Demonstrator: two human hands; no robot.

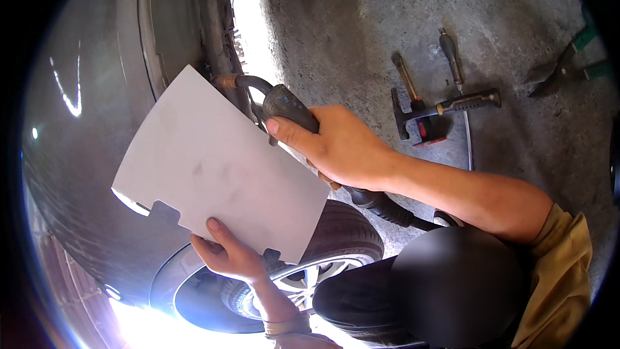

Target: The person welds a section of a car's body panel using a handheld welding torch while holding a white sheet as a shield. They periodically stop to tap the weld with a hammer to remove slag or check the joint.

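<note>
My right hand [354, 148] is wrapped round the dark handle of a welding torch [289, 108], thumb along its upper side. The torch's bent neck ends in a copper-coloured nozzle [226, 81] that points left at the car's lower edge, where the sheet's top corner partly covers the view. My left hand [234, 257] grips a stiff white sheet [210, 148] by its lower edge, thumb on the near face and fingers mostly behind. The sheet is slanted between the torch and the grey car body [84, 148], with notches cut in its lower edge and faint smudges on it.
A wheel with tyre [352, 236] stands below the sheet. On the concrete floor [361, 32] lie a hammer [475, 101], a red-and-black tool [420, 119], a long dark-handled tool [450, 55] and green-handled shears [558, 68]. A cable [423, 223] trails from the torch; a blurred round shape [458, 284] covers the lower right.
</note>
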